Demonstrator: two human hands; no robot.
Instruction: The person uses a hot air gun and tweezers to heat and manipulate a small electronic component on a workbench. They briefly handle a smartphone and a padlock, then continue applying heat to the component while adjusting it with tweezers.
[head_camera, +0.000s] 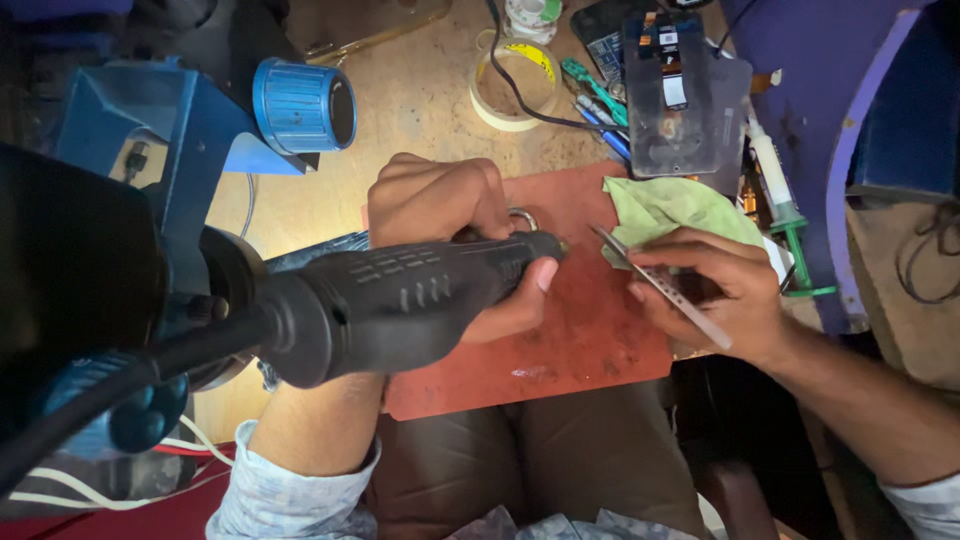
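1. Black, ribbed, cylindrical handheld rotary tool (400, 300): lies nearly level across the middle of the view, its small metal tip pointing toward the thin part at right but apart from it.
2. Left hand (450, 225): fingers wrapped shut around the front of the rotary tool, thumb pressed beneath the nose.
3. Thin, flat, grey metal-edged strip, apparently a phone frame or panel (665, 288): held tilted above the mat, edge-on to the camera.
4. Right hand (725, 295): fingers closed, pinching the strip along its lower length.
5. Progress, as a judgement: tool and part are both in hand and aligned, yet the tip has not met the edge; no fresh grinding mark can be made out, so the work on this edge appears ahead.
6. Reddish-brown rectangular work mat (590, 340): lies under both hands, scuffed and dusty.
7. Crumpled light-green cloth (670, 205): rests at the mat's far right corner.
8. Dark opened phone body (685, 100): lies beyond the cloth.
9. Roll of pale tape (515, 85): its open centre shows only bench surface.
10. Blue ribbed cylindrical cap (300, 105): hollow end dark; contents cannot be told.
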